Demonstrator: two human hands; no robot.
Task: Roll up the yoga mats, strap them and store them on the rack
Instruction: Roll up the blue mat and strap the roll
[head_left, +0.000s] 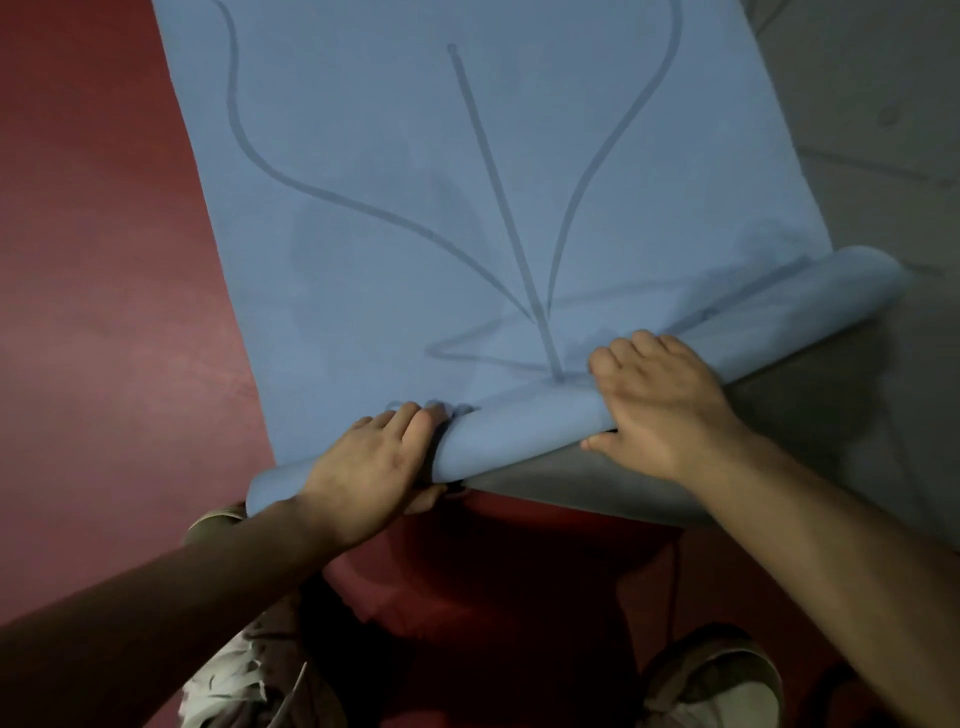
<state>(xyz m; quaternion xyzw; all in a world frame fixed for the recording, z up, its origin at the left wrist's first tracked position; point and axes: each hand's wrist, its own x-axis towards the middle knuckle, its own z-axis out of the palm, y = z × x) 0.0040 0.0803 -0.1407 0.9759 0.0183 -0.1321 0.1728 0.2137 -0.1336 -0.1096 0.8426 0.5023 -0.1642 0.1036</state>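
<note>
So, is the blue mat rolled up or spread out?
Mostly spread: left hand and right hand hold a thin roll; the mat beyond lies flat.

A dark red floor (104, 260) fills the left side and shows again at the bottom. Two light-coloured shoes stand on it near the lower edge: the left shoe (234, 675), with pale laces, and the right shoe (711, 680), well apart from it.

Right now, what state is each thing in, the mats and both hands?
blue mat: near end rolled into a tube, the rest lying flat.
left hand: grips the roll's left part.
right hand: grips the roll near its middle, thumb underneath.
grey mat: unrolled, flat, partly under the blue mat.
</note>
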